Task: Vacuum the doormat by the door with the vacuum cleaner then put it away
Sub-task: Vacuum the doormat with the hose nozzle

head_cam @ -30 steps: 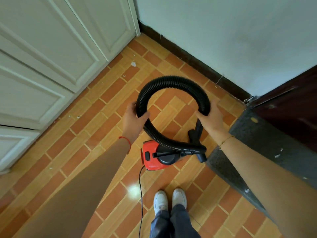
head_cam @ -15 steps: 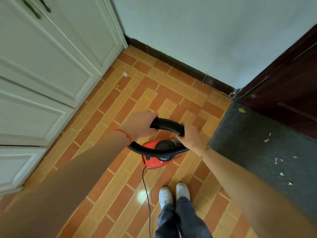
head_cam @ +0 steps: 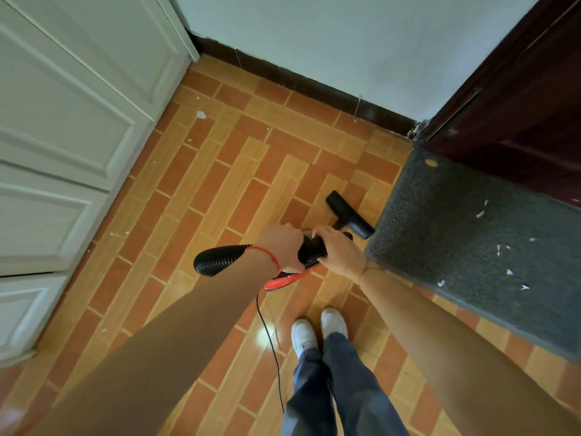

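on the tiled floor just in front of the person's shoes, the red vacuum cleaner (head_cam: pixel 284 280) sits mostly hidden under both wrists, only its lower red edge showing. both hands work at its black top: the left hand (head_cam: pixel 281 247) curls over the dark part from the left, and the right hand (head_cam: pixel 338 251) wraps its fingers (head_cam: pixel 320 232) round the same black piece from the right, seemingly to steady or carry the body. whether either is pressing a switch cannot be told. the ribbed black hose (head_cam: pixel 217 259) bulges out to the left from beneath the left wrist, likely because it is bunched against the machine. the black floor nozzle (head_cam: pixel 350 218) lies on the tiles just beside the dark doormat (head_cam: pixel 471 240), its far end close to the mat's edge, handy for the first pass. white scraps (head_cam: pixel 480 213) dot the mat, so vacuuming looks not yet done. the thin black cord (head_cam: pixel 270 338) trails back past the white shoes (head_cam: pixel 317 330). 1 white cupboard (head_cam: pixel 72 121) stands at left, the dark door (head_cam: pixel 518 105) at right.
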Motion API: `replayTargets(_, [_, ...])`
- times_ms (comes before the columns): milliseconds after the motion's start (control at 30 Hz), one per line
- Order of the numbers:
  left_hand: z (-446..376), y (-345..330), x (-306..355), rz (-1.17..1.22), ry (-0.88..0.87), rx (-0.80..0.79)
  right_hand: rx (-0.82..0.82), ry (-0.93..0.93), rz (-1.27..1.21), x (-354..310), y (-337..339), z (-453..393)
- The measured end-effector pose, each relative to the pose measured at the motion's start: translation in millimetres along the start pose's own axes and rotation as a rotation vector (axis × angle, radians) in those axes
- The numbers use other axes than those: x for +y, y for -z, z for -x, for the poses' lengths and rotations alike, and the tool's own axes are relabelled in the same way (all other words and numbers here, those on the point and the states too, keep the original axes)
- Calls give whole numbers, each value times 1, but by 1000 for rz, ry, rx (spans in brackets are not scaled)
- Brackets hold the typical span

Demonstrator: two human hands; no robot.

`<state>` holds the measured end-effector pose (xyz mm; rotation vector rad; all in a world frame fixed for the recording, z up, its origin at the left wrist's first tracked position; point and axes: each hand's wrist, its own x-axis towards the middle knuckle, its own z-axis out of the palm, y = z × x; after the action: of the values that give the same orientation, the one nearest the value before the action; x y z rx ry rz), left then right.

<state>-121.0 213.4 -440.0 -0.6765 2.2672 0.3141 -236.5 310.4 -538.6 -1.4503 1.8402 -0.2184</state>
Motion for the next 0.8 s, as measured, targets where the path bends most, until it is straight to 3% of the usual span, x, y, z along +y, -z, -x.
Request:
replayTargets(267, [10, -40, 15, 154, 31, 125, -41, 31, 42, 5, 1, 11])
replayTargets(800, [17, -20, 80, 227, -49, 203, 25, -81, 18, 45, 32, 64])
